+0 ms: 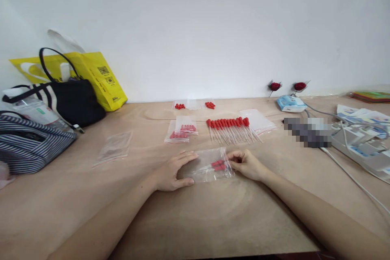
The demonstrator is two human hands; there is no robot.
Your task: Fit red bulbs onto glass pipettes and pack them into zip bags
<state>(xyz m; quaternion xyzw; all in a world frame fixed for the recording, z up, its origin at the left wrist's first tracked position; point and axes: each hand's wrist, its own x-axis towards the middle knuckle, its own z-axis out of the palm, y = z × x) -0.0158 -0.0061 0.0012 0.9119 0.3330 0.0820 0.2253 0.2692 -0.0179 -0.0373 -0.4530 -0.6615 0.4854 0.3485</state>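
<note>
A clear zip bag (203, 174) lies flat on the table in front of me, with a few red-tipped white sticks (218, 165) inside, their red ends towards the right. My left hand (175, 172) rests at the bag's left end, thumb and fingers spread apart. At the right end, my right hand (247, 165) pinches the bag's edge near the red tips; whether a stick is also between the fingers I cannot tell. Just beyond, a row of red-tipped sticks (228, 124) lies side by side, red ends away from me.
Bags with red pieces (188, 128) overlap behind my left hand; more red pieces (210, 105) lie near the wall. Flat clear bags (114, 147) are at left, others (258, 118) behind the row. Handbags (76, 101) stand left; a power strip (353, 142) and cables lie right.
</note>
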